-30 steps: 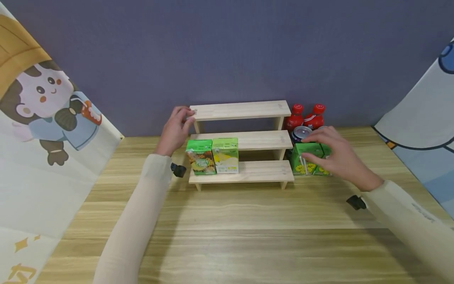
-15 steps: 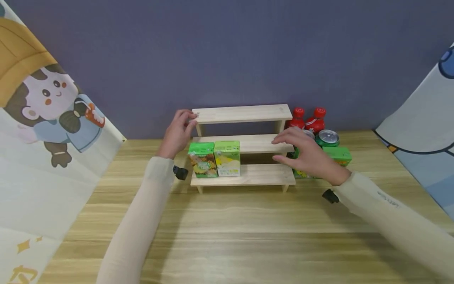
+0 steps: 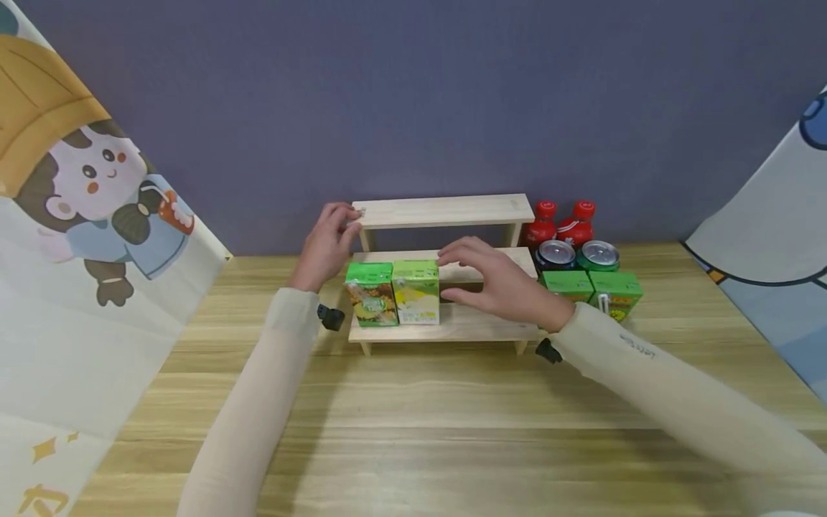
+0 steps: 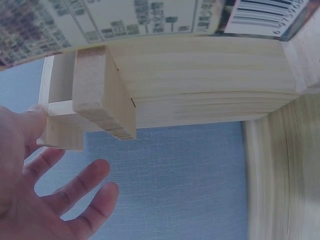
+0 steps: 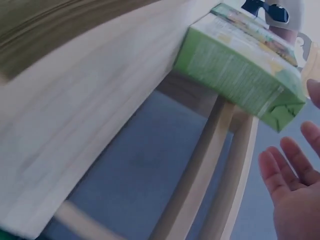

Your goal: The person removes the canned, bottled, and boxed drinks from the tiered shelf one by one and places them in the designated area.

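Note:
A three-tier wooden display rack [image 3: 446, 210] stands against the back wall. At the left end of its top tier, my left hand [image 3: 325, 245] pinches the board's corner between thumb and index finger; its other fingers [image 4: 97, 202] spread out beside the rack. Two juice cartons sit side by side on the lowest tier: a green-topped one with a brown print [image 3: 372, 296] and a pale-green and yellow one [image 3: 416, 293]. My right hand [image 3: 500, 283] hovers over the lower tiers, holding nothing. Its thumb and fingers are apart, the fingertips close to the yellow carton's right side.
Right of the rack stand two red-capped bottles [image 3: 575, 226], two cans [image 3: 599, 255] and two green cartons [image 3: 615, 293] on the wooden table [image 3: 413, 431]. A blue-grey wall [image 3: 413, 100] rises behind; a cartoon-printed panel [image 3: 103, 215] borders the left.
My right hand has moved left from above the green cartons to beside the yellow carton on the rack, uncovering the cans and cartons. My left hand has stayed at the top tier's end.

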Demonstrator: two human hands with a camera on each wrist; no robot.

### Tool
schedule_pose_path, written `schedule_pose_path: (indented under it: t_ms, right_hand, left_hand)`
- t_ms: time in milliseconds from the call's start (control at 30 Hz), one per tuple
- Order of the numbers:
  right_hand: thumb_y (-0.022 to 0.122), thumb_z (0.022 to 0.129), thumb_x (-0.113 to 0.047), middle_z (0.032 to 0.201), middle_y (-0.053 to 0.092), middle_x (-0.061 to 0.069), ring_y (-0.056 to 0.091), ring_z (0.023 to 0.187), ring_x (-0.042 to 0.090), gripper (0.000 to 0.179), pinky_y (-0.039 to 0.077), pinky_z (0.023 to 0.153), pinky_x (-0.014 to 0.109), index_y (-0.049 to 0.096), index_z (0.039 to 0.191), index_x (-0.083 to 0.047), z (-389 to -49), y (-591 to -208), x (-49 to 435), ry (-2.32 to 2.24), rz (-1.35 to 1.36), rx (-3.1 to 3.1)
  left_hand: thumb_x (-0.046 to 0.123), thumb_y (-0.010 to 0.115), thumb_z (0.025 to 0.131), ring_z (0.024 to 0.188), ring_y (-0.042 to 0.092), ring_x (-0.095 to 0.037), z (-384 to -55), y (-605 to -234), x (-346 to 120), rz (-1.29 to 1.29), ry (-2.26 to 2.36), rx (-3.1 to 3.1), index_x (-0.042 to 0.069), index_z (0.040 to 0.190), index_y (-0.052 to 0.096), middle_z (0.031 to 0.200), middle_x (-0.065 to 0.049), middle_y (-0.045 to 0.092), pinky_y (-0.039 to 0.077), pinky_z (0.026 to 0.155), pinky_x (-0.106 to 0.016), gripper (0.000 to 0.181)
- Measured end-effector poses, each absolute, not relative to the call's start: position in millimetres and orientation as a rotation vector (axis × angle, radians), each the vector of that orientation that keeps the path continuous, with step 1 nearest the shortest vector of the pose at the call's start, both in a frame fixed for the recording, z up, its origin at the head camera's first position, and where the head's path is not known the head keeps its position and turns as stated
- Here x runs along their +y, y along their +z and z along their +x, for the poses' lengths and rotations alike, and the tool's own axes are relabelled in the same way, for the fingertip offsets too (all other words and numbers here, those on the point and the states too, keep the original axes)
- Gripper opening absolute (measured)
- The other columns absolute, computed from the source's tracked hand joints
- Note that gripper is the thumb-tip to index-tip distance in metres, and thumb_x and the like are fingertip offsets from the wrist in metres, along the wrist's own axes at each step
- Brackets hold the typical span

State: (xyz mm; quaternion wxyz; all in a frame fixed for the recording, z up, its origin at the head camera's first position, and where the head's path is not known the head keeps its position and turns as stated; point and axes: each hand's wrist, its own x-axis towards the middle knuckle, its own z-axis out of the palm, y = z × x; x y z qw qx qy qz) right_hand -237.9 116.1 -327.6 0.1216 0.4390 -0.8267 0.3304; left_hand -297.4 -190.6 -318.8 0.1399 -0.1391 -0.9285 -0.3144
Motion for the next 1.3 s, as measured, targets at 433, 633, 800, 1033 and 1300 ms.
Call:
schedule_pose_path:
  t_ms: [433, 633, 800, 1033, 1300]
  right_hand:
    - [0.071, 0.087, -0.015, 0.115, 0.055, -0.003, 0.055, 0.101, 0.01, 0.025, 0.049, 0.084, 0.034, 0.063, 0.111, -0.015, -239, -329, 92, 1.008, 1.322, -2.355]
    - [0.072, 0.086, -0.014, 0.112, 0.057, -0.002, 0.055, 0.102, 0.012, 0.021, 0.048, 0.083, 0.034, 0.067, 0.105, -0.015, -237, -334, 92, 0.998, 1.296, -2.279]
    - [0.072, 0.086, -0.014, 0.114, 0.056, -0.002, 0.055, 0.105, 0.013, 0.02, 0.047, 0.086, 0.034, 0.068, 0.105, -0.016, -234, -332, 100, 0.971, 1.27, -2.266]
    - [0.073, 0.084, -0.013, 0.114, 0.059, 0.003, 0.056, 0.103, 0.014, 0.021, 0.048, 0.085, 0.035, 0.069, 0.105, -0.015, -226, -322, 125, 0.959, 1.211, -2.252]
    - [0.077, 0.08, -0.007, 0.115, 0.06, 0.002, 0.057, 0.1, 0.013, 0.027, 0.047, 0.078, 0.031, 0.069, 0.104, -0.015, -217, -316, 168, 0.896, 1.223, -2.234]
  left_hand:
    - [0.034, 0.044, 0.1, 0.106, 0.053, -0.021, -297, -319, -188, -0.409, -0.908, -2.666, 0.016, 0.125, 0.056, 0.136, 0.003, 0.038, 0.046, 0.083, -0.04, 0.032]
    - [0.033, 0.044, 0.1, 0.105, 0.053, -0.021, -298, -319, -188, -0.415, -0.911, -2.65, 0.016, 0.125, 0.056, 0.135, 0.002, 0.039, 0.046, 0.082, -0.039, 0.033]
    - [0.035, 0.043, 0.1, 0.106, 0.053, -0.021, -297, -319, -188, -0.419, -0.916, -2.65, 0.015, 0.126, 0.055, 0.136, 0.002, 0.039, 0.046, 0.083, -0.039, 0.035]
    - [0.033, 0.043, 0.101, 0.105, 0.052, -0.02, -295, -319, -189, -0.411, -0.927, -2.665, 0.017, 0.127, 0.055, 0.136, 0.002, 0.037, 0.046, 0.083, -0.039, 0.033]
    - [0.035, 0.043, 0.101, 0.106, 0.052, -0.019, -295, -320, -191, -0.384, -0.928, -2.68, 0.018, 0.128, 0.054, 0.137, 0.003, 0.037, 0.047, 0.08, -0.038, 0.035]
